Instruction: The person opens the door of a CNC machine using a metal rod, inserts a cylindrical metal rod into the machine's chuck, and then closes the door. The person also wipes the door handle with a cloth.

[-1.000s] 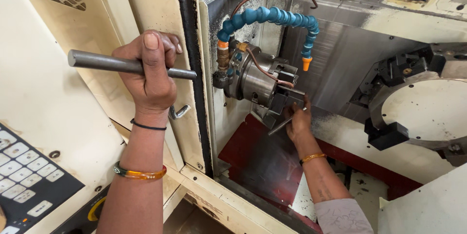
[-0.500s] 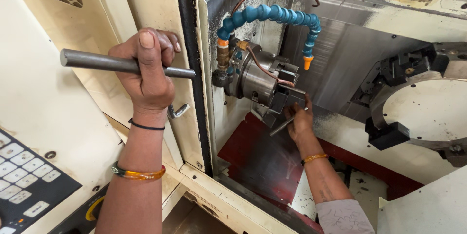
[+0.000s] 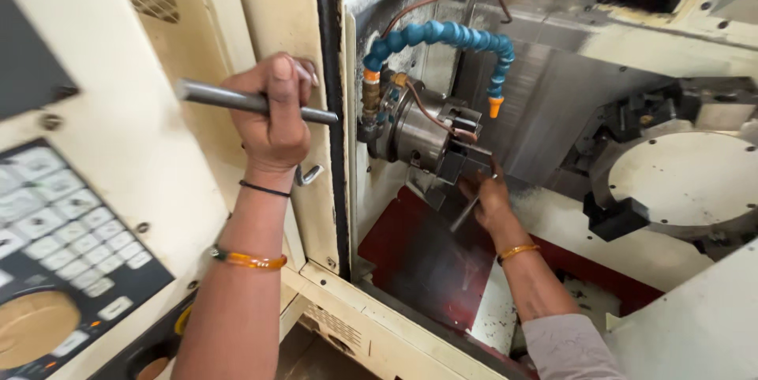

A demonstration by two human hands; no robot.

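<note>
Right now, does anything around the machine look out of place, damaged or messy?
Mostly in order. Metal chips and grit litter the pale ledge below the chuck, beside the right hand. The left hand grips a steel rod held level outside. No visible damage.

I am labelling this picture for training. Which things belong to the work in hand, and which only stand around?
In the work:
- left hand, gripping the steel rod
- right hand, with a thin tool at the chuck

Only around:
- blue coolant hose
- keypad panel
- round turret plate
</note>
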